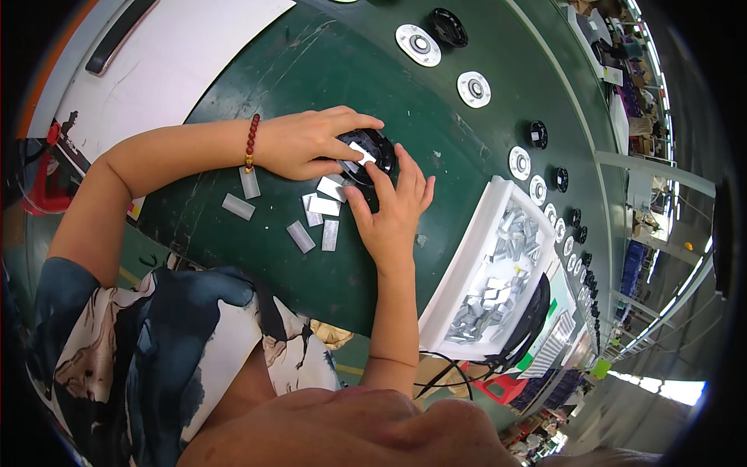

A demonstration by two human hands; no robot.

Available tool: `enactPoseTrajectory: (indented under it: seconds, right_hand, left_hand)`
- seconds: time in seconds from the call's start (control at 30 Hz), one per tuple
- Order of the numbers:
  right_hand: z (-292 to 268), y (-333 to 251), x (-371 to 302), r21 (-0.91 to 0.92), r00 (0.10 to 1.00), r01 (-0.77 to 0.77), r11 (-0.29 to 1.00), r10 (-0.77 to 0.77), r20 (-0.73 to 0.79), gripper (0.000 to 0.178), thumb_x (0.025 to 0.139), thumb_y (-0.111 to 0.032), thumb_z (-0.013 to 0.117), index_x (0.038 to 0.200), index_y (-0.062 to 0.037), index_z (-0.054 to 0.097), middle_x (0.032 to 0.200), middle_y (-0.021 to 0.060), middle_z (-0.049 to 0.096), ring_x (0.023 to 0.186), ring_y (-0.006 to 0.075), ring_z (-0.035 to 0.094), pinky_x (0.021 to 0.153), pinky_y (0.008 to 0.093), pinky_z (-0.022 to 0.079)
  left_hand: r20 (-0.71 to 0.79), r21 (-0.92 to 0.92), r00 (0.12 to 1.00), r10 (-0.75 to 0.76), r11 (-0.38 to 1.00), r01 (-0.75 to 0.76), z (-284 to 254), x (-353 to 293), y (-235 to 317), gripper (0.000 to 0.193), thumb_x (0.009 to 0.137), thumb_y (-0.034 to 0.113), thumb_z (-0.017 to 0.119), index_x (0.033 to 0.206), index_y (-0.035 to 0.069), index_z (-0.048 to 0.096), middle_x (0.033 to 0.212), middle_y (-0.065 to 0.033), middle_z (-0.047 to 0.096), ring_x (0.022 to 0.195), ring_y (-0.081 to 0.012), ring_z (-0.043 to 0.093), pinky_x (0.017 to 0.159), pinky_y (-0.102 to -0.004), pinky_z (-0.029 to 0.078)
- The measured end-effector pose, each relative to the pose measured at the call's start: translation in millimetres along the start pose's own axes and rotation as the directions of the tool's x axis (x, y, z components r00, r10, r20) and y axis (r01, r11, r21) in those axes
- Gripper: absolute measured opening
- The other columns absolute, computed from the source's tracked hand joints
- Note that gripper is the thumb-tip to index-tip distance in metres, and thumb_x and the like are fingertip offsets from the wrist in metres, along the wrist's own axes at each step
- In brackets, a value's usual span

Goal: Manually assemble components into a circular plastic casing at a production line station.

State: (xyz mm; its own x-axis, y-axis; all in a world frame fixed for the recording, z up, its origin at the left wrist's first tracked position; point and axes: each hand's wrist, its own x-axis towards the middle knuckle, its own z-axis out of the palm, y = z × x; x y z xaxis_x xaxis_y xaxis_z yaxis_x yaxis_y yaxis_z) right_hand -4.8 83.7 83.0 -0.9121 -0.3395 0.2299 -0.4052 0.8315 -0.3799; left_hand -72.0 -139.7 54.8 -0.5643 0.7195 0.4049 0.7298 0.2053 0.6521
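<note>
A round black plastic housing (381, 148) lies on the green work surface between my two hands. Inside it sits a small silver metal block (362, 153). My left hand (307, 144), wearing a beaded bracelet (251, 140), reaches over from the left; its fingers rest on the housing's rim and at the block. From the near side, my right hand (393, 204) curls around the housing's right edge, its index finger pressing on the block. Just below the hands, several similar silver blocks (330, 235) are scattered, some overlapping. The fingers partly hide the housing.
At the right stands a white bin (459, 268) filled with silver blocks, with black cable (537, 319) beside it. White discs (474, 89) and black housings (448, 28) line the green belt along the far side. A white board (163, 62) lies at the upper left.
</note>
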Motion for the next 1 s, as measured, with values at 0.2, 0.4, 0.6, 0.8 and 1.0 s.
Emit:
enactPoseTrajectory:
  seconds: [0.2, 0.4, 0.6, 0.8, 1.0]
  right_hand:
    - [-8, 6, -2, -0.019, 1.0, -0.009, 1.0, 0.009, -0.003, 0.047, 0.079, -0.039, 0.077, 0.116, -0.0122, 0.067, 0.146, 0.0155, 0.044, 0.133, 0.0355, 0.042, 0.111, 0.0667, 0.016]
    - [-26, 28, -7, 0.046, 0.957, -0.136, 0.99, 0.143, -0.253, 0.05, 0.089, -0.026, 0.066, 0.135, -0.0086, 0.056, 0.148, 0.0155, 0.043, 0.135, 0.0344, 0.041, 0.115, 0.0627, 0.009]
    - [-20, 19, -10, 0.02, 0.977, -0.134, 0.991, 0.135, -0.165, 0.049, 0.089, -0.027, 0.067, 0.133, -0.0095, 0.058, 0.145, 0.016, 0.046, 0.133, 0.0339, 0.043, 0.114, 0.0628, 0.011]
    - [-7, 15, -17, 0.044, 0.977, -0.174, 0.984, 0.178, -0.115, 0.044, 0.09, -0.026, 0.066, 0.129, -0.0087, 0.061, 0.142, 0.0153, 0.049, 0.13, 0.0336, 0.045, 0.114, 0.0627, 0.014]
    - [-14, 17, -18, 0.121, 0.969, -0.226, 0.967, 0.236, -0.078, 0.03, 0.089, -0.022, 0.068, 0.115, -0.0063, 0.063, 0.12, 0.0124, 0.06, 0.112, 0.0302, 0.055, 0.106, 0.0504, 0.03]
  left_hand:
    - [0.018, -0.008, 1.0, -0.005, 1.0, 0.005, 0, 9, 3, 0.032, 0.08, 0.006, 0.069, 0.111, 0.002, 0.069, 0.147, -0.0217, 0.04, 0.127, -0.0389, 0.047, 0.097, -0.0452, 0.049]
    - [-0.03, 0.024, 0.999, 0.01, 1.0, -0.009, -15, 63, -19, 0.041, 0.081, 0.006, 0.067, 0.122, 0.005, 0.064, 0.15, -0.0233, 0.037, 0.129, -0.0434, 0.044, 0.106, -0.049, 0.04]
    - [-0.221, 0.259, 0.974, 0.051, 0.966, 0.008, 15, 208, -106, 0.032, 0.087, 0.015, 0.065, 0.118, 0.009, 0.069, 0.149, -0.0204, 0.039, 0.128, -0.0403, 0.045, 0.104, -0.0465, 0.043]
    - [-0.183, 0.391, 0.95, -0.252, 0.868, 0.305, 42, 303, -156, 0.029, 0.088, 0.021, 0.062, 0.113, 0.011, 0.071, 0.151, -0.0211, 0.036, 0.128, -0.0399, 0.045, 0.106, -0.0454, 0.043]
    - [-0.258, 0.51, 0.952, -0.166, 0.813, 0.28, 43, 309, -157, 0.041, 0.085, 0.026, 0.062, 0.125, 0.016, 0.064, 0.15, -0.0197, 0.038, 0.124, -0.0382, 0.051, 0.104, -0.0549, 0.041]
